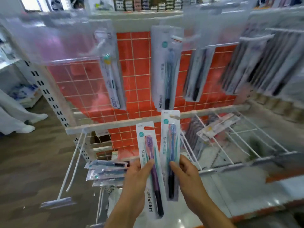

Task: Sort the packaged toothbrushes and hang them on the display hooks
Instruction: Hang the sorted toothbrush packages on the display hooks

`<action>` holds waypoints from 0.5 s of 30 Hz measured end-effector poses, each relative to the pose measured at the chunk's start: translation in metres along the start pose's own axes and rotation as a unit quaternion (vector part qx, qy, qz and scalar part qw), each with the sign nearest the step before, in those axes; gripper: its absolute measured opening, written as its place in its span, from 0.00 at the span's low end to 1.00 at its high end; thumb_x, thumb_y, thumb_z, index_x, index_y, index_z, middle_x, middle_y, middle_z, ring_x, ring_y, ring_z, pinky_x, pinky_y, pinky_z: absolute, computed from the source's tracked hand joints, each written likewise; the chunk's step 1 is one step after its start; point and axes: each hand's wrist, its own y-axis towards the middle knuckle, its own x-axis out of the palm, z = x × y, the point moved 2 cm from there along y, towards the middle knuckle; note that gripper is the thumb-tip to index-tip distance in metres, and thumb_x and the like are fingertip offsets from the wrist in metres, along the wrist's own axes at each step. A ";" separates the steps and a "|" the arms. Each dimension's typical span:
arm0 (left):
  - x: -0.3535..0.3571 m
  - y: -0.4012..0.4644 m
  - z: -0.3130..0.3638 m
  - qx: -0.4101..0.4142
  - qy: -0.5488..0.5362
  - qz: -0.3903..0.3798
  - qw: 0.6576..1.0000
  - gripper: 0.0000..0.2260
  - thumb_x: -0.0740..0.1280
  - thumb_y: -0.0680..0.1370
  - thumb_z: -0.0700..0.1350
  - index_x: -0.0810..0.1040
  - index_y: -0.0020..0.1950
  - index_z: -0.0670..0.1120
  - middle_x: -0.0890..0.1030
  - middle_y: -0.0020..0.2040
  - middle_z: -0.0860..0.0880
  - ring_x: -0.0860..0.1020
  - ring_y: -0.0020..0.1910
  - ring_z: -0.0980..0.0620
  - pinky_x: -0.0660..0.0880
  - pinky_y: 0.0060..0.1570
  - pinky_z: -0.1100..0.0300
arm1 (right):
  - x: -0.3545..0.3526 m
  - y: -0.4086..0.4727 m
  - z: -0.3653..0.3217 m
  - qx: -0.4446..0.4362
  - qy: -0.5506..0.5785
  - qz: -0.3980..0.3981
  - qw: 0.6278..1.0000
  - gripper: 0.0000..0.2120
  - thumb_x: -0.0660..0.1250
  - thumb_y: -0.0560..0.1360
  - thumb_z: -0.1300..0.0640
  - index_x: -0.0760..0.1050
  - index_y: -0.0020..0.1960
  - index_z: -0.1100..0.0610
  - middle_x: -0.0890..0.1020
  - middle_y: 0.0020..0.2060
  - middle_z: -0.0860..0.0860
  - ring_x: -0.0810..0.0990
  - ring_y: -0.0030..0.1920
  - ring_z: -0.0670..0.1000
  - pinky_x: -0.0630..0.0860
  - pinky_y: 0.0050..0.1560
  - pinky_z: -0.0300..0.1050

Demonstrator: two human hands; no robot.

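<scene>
A: Two packs are up in front of you: your left hand (138,175) pinches the flat white card pack with the purple toothbrush (152,168), and your right hand (185,175) pinches the matching pack with the blue toothbrush (171,155).

B: Which way do they lie?

A: Both run upright, bristles and hang slots on top, handles toward your wrists. The blue pack's slot sits just below the hanging blue-brush pack (166,68) on the red grid panel (134,66), so your right hand looks nearer to that hook.
</scene>
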 end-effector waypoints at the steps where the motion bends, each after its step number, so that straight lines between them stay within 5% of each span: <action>1: 0.008 0.000 0.001 0.002 0.001 -0.008 1.000 0.10 0.64 0.79 0.38 0.81 0.57 0.43 0.84 0.53 0.43 0.82 0.55 0.42 0.73 0.61 0.42 | -0.006 -0.001 -0.004 -0.004 0.003 0.003 1.000 0.11 0.60 0.80 0.62 0.76 0.57 0.52 0.85 0.50 0.47 0.83 0.51 0.46 0.79 0.47 0.36; 10: 0.072 -0.006 0.003 -0.015 -0.001 -0.028 1.000 0.09 0.65 0.76 0.32 0.79 0.55 0.37 0.85 0.50 0.40 0.83 0.51 0.40 0.75 0.60 0.44 | -0.061 -0.002 -0.031 -0.008 0.027 0.023 0.999 0.11 0.60 0.80 0.63 0.76 0.58 0.52 0.85 0.46 0.45 0.84 0.47 0.44 0.78 0.41 0.33; 15: 0.092 -0.013 0.009 -0.012 -0.001 -0.005 1.000 0.11 0.65 0.73 0.25 0.79 0.49 0.39 0.86 0.44 0.42 0.85 0.43 0.45 0.79 0.49 0.50 | -0.073 0.001 -0.042 -0.007 0.036 0.024 0.999 0.13 0.59 0.80 0.64 0.76 0.58 0.51 0.85 0.47 0.45 0.84 0.48 0.45 0.79 0.42 0.35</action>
